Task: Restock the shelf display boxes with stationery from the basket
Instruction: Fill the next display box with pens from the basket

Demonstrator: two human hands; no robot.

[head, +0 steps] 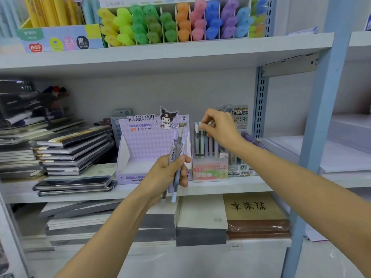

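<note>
My left hand [170, 173] grips a small bunch of pastel pencils [176, 155], held upright in front of the purple Kuromi display box [140, 141] on the middle shelf. That box looks hollow behind them. To its right stands the Fruit Soda display box [210, 169], filled with several upright pastel pencils [202, 141]. My right hand [218, 127] reaches over it and pinches the top of one pencil [200, 125] among those in the box. No basket is in view.
Stacks of dark notebooks [74, 149] lie left of the Kuromi box. Another lead box [241, 167] stands right of the Fruit Soda box, near the blue shelf upright [261, 109]. Coloured highlighters [180, 23] fill the shelf above. Paper pads [255, 213] lie on the shelf below.
</note>
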